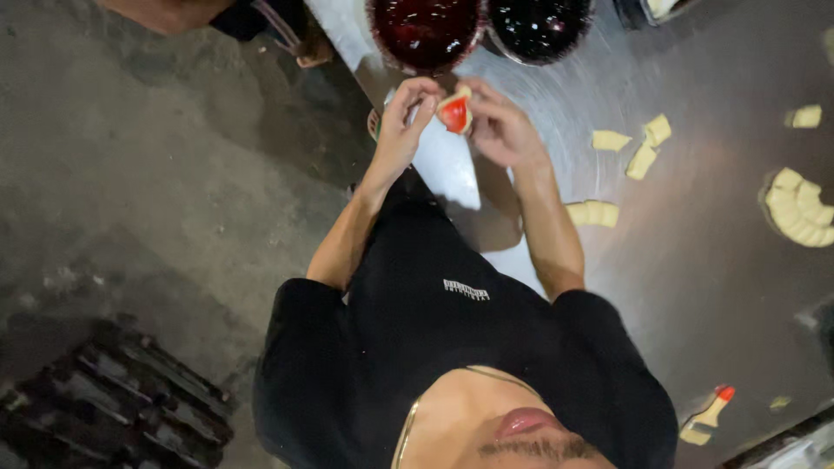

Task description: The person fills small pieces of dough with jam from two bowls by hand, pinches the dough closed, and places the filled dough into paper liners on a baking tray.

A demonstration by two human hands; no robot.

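Observation:
My left hand (404, 122) and my right hand (502, 130) meet over the edge of a steel table (695, 260). Together they pinch a small piece of pale dough with red filling (454, 113), fingers closed on its edges. Just beyond the hands stand a round bowl of red jam (426, 30) and a round bowl of dark jam (539, 26). My black shirt and forearms fill the lower middle of the view.
Several folded pale dough pieces (643, 161) lie on the table right of my hands, one (593, 213) near my forearm, and a stacked ring of them (799, 208) at the far right. A red-tipped brush (708, 417) lies bottom right. Concrete floor and a dark wooden pallet (113, 399) are on the left.

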